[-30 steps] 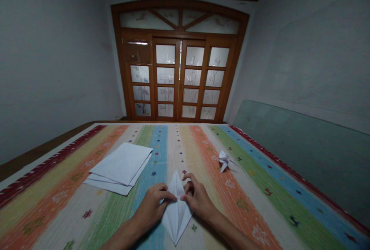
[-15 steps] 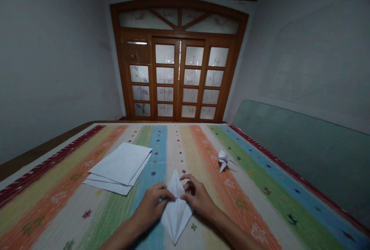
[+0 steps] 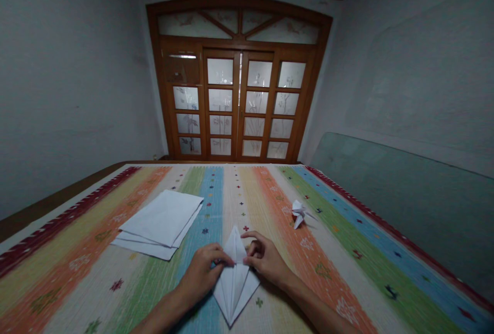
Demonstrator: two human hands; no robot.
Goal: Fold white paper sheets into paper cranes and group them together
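A white sheet folded into a long diamond shape (image 3: 235, 282) lies on the striped cloth (image 3: 332, 251) in front of me. My left hand (image 3: 203, 271) pinches its left side near the middle, fingers curled closed on the paper. On the other side, my right hand (image 3: 266, 259) pinches the upper right flap, fingers also closed on it. The paper's upper tip points away from me between both hands; its lower tip points toward me.
A stack of plain white sheets (image 3: 160, 223) lies to the left. A small finished folded paper figure (image 3: 299, 213) sits to the right. A wooden glazed door (image 3: 235, 107) stands beyond the cloth, and a greenish glass panel (image 3: 405, 200) leans along the right wall.
Both hands kept their pinch and shifted slightly; the folded paper's lower flaps have spread a little wider. The view has barely moved.
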